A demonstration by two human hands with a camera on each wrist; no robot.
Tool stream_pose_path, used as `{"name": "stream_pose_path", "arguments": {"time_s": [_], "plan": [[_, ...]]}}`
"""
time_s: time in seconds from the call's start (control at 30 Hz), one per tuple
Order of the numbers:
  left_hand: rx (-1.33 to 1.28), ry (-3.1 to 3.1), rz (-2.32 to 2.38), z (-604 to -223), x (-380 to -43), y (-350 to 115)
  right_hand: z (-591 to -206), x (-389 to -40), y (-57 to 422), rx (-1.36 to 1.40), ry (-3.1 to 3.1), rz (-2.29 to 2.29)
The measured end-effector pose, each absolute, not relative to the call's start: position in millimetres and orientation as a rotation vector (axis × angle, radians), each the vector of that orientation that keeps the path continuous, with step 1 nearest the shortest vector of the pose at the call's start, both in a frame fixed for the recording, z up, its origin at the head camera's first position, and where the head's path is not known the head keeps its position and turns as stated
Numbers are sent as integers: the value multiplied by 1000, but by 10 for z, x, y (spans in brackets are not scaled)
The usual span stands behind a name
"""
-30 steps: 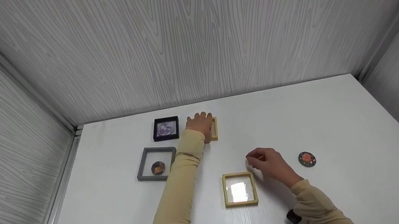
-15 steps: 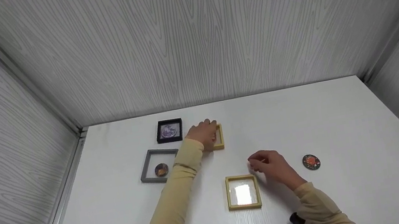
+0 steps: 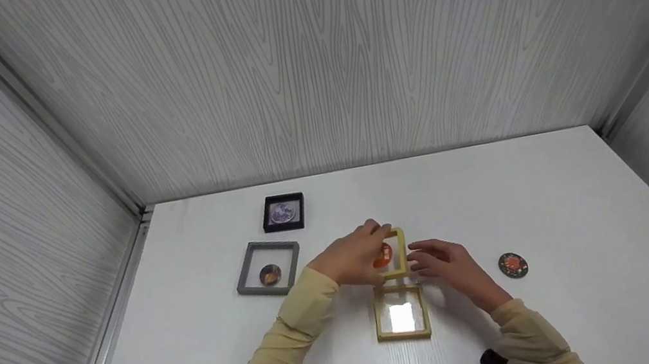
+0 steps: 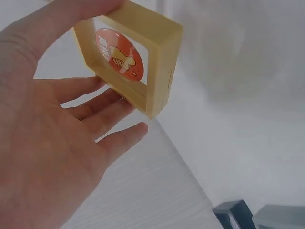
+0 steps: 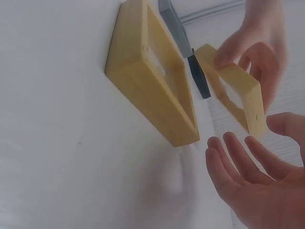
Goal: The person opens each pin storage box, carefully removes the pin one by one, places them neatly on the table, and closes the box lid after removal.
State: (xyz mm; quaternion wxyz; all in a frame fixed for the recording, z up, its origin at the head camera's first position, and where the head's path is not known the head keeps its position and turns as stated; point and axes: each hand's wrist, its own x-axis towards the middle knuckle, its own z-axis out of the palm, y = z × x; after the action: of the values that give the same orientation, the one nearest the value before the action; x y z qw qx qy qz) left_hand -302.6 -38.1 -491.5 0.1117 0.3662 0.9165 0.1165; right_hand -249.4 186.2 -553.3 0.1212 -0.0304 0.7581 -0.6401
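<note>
My left hand [image 3: 350, 259] holds a square yellow display frame [image 3: 403, 254], thumb on one edge and fingers along the opposite one. A red round badge [image 4: 119, 55] with a yellow design sits in its clear film, partly covered by the hand in the head view. The frame is raised off the table and tilted. Just to its right is my right hand [image 3: 452, 266], fingers spread and slightly bent, holding nothing; in the right wrist view its fingertips come close to the frame's corner. A second yellow frame [image 3: 425, 316] lies flat on the table just below both hands, light glaring off its film.
On the left lie a grey frame [image 3: 247, 269] with a dark-and-orange disc [image 3: 270, 274] and, behind it, a black frame [image 3: 265, 217] with a purplish round piece. A dark disc with a red centre [image 3: 513, 265] lies right of my right hand. Grey wood-grain panels [image 3: 308, 80] enclose the table.
My left hand has brought the yellow frame from the back of the table toward me and rightward, up to my right hand. The right hand's fingers have spread from a near pinch.
</note>
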Motion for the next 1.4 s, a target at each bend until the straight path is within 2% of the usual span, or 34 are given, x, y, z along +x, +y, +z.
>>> {"name": "stream_pose_path", "arguments": {"time_s": [0.33, 0.67, 0.97, 1.4], "plan": [[1125, 2588, 568, -4856, -2613, -440, -5435, -2328, 1932, -143, 2083, -1842], [1166, 2509, 790, -4957, -2310, -491, -5421, -2099, 2029, -152, 1915, -1813], [1267, 2428, 911, -5049, -2104, -437, -5472, -1945, 2084, -243, 1500, -1935], [1296, 2395, 929, -5104, -1942, -426, -5528, -1829, 2031, -263, 1341, -1955]]}}
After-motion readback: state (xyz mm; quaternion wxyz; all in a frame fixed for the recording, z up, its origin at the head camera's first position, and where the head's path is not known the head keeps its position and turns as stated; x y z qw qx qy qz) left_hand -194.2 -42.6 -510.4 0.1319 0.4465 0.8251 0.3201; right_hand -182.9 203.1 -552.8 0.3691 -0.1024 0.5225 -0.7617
